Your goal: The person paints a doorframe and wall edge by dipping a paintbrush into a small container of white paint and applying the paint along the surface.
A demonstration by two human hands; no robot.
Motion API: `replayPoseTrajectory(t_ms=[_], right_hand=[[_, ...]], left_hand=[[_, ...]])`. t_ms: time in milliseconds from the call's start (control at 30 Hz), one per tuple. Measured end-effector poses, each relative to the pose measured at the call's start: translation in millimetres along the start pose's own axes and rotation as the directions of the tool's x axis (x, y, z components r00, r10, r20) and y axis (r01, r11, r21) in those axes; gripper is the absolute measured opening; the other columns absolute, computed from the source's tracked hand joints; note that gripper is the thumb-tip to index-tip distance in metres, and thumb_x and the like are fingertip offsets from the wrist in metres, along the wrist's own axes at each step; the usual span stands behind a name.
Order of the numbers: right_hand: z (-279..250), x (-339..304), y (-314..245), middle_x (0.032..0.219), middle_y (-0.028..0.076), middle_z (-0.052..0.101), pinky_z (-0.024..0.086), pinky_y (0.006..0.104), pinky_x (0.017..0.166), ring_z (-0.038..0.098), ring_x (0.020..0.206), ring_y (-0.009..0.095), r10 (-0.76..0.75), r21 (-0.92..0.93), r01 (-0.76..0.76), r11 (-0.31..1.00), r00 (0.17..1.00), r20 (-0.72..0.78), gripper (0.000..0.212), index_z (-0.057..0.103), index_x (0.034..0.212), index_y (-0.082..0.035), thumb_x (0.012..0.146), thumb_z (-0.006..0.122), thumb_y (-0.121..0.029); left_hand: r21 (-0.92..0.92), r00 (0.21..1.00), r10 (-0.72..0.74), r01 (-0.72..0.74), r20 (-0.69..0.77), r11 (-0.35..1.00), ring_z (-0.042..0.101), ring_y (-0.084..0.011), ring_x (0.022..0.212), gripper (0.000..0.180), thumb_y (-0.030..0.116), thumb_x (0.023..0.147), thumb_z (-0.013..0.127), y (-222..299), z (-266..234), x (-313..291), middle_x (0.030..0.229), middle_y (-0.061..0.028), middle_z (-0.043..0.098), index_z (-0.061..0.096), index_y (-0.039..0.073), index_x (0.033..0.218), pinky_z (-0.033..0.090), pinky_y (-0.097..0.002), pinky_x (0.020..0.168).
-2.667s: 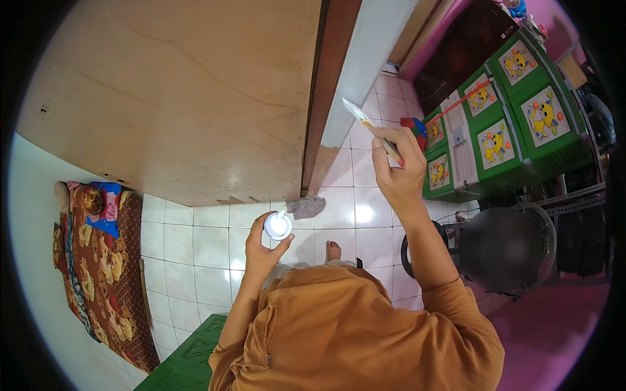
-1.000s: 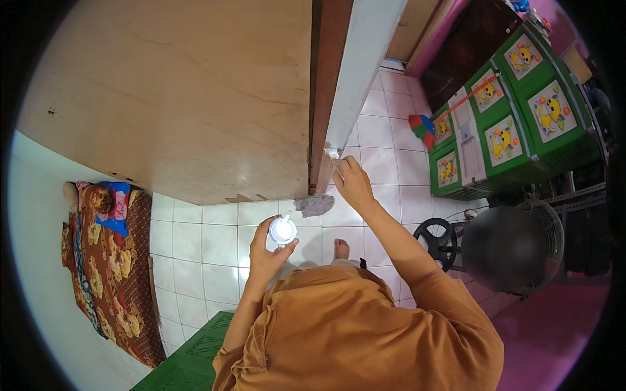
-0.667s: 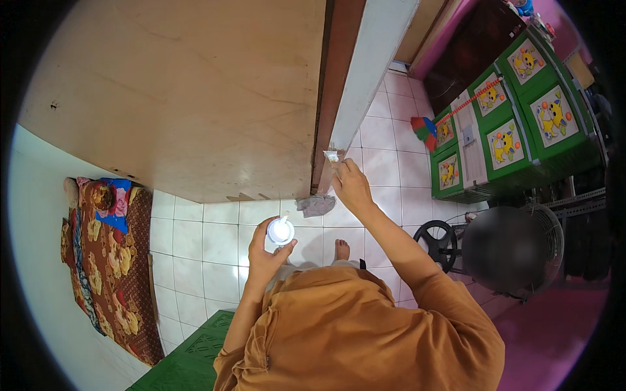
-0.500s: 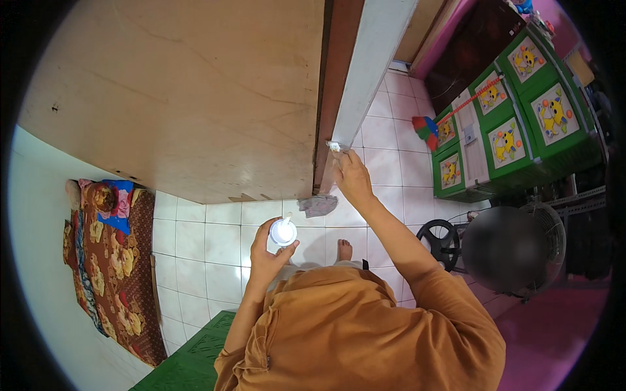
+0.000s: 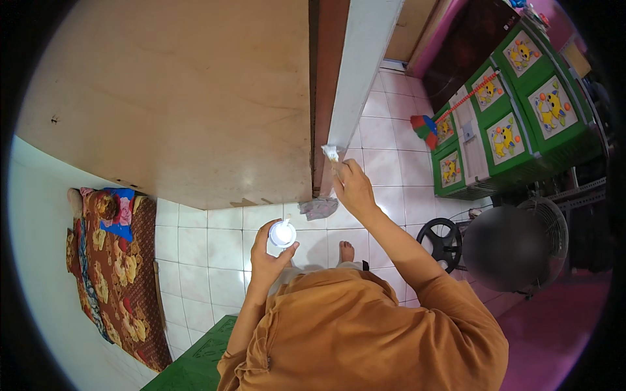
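Between the thumb and fingers of my left hand [image 5: 266, 260] is a small round white tub [image 5: 283, 237], held level in front of my body. White material fills its opening, and a short pale piece sticks up at its far rim. My right hand [image 5: 356, 189] is closed around the handle of a paintbrush [image 5: 331, 154], whose bristles are coated in white. The bristles are over the lower part of the door frame [image 5: 330, 85], which has a brown strip and a whitish face. Whether they touch it I cannot tell.
A large wooden door [image 5: 182, 98] stands to the left of the frame. A grey cloth [image 5: 318, 208] lies on the tiles beneath it. At the right are a green drawer cabinet [image 5: 548, 156], a broom [image 5: 425, 130] and a fan [image 5: 508, 251]. A patterned mattress [image 5: 117, 280] lies left.
The brush has shifted slightly downward and toward the whitish side of the frame, and its white bristles show more fully. My left hand keeps the tub in nearly the same place.
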State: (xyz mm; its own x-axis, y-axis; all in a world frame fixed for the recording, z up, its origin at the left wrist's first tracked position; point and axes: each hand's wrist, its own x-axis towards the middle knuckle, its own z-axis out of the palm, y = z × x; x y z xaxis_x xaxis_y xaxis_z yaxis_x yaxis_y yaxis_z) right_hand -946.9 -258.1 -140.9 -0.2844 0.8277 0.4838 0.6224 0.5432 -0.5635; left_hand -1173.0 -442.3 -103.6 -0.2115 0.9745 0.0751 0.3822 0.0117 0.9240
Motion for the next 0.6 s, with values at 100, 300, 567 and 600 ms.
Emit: replayPoseTrajectory(t_ms=[100, 300, 567, 600], right_hand=[[0.0, -10.3, 21.6, 0.108, 0.017, 0.061, 0.057, 0.0477, 0.08, 0.066, 0.096, 0.039, 0.091, -0.006, -0.091, 0.996, 0.991, 0.1, 0.028, 0.067, 0.12, -0.001, 0.093, 0.068, -0.006], [-38.4, 1.6, 50.5, 0.104, 0.014, 0.061, 0.058, 0.0458, 0.077, 0.067, 0.091, 0.036, 0.042, 0.024, -0.041, 0.999, 0.998, -0.04, 0.029, 0.068, 0.12, -0.003, 0.091, 0.069, -0.005], [-96.7, -29.0, 110.6, 0.095, 0.015, 0.063, 0.057, 0.0415, 0.072, 0.066, 0.076, 0.031, 0.27, 0.188, -0.258, 0.948, 0.962, -0.035, 0.024, 0.073, 0.118, -0.005, 0.094, 0.07, -0.009], [-100.3, -28.5, 122.5, 0.095, 0.015, 0.063, 0.057, 0.0415, 0.072, 0.066, 0.076, 0.031, 0.274, 0.192, -0.262, 0.946, 0.961, -0.038, 0.024, 0.073, 0.118, -0.005, 0.094, 0.07, -0.009]], left_hand=[[-0.004, 1.0, -0.017, 0.017, -0.007, 1.0, 0.068, -0.0275, 0.119, 0.062, 0.014, 0.081, 0.091, 2.8, 9.7, 2.0, 0.126, -0.0151, 0.069, 0.063, 0.001, 0.135, 0.052, -0.0388, 0.104], [0.034, 1.0, 0.0, -0.001, 0.019, 0.999, 0.069, -0.028, 0.117, 0.063, 0.015, 0.08, 0.091, 16.3, 38.6, 10.9, 0.126, -0.0155, 0.07, 0.063, 0.001, 0.135, 0.053, -0.0386, 0.103], [0.025, 1.0, -0.028, 0.028, 0.003, 0.999, 0.068, -0.0271, 0.117, 0.063, 0.016, 0.081, 0.091, 31.7, 101.3, 12.4, 0.129, -0.0152, 0.069, 0.063, 0.001, 0.135, 0.052, -0.0377, 0.103], [0.03, 1.0, -0.027, 0.027, 0.006, 0.999, 0.068, -0.0271, 0.117, 0.063, 0.016, 0.081, 0.091, 36.8, 111.2, 14.1, 0.129, -0.0152, 0.069, 0.063, 0.001, 0.135, 0.052, -0.0377, 0.103]])
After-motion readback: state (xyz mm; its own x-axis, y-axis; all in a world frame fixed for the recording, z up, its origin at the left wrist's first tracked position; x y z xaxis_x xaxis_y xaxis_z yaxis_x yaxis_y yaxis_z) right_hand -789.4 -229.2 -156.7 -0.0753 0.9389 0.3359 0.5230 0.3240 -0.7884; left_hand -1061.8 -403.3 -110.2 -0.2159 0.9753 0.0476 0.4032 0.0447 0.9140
